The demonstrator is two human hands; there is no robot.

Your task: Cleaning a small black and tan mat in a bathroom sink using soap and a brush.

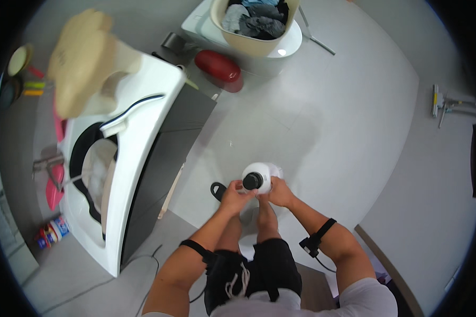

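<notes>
A white bottle or jug (264, 183) with a black cap (252, 181) is held upright in front of my legs. My left hand (236, 197) cups its near left side, the thumb just below the cap. My right hand (279, 193) grips its right side, where a handle may be hidden behind my fingers. Something pale and translucent (277, 171) shows behind the bottle at the right; I cannot tell whether it is part of it. The cap sits on the bottle's neck. Beneath my left hand, a black slipper (218, 191) shows on the floor.
To the left stands a white washbasin (137, 130) with a tap (49, 166), dark and beige cloth (111, 178) in its bowl and a brush (117, 125) on its rim. Ahead are a red bin (220, 69) and a laundry basket (250, 41) on a toilet. A squeegee (440, 103) hangs at right.
</notes>
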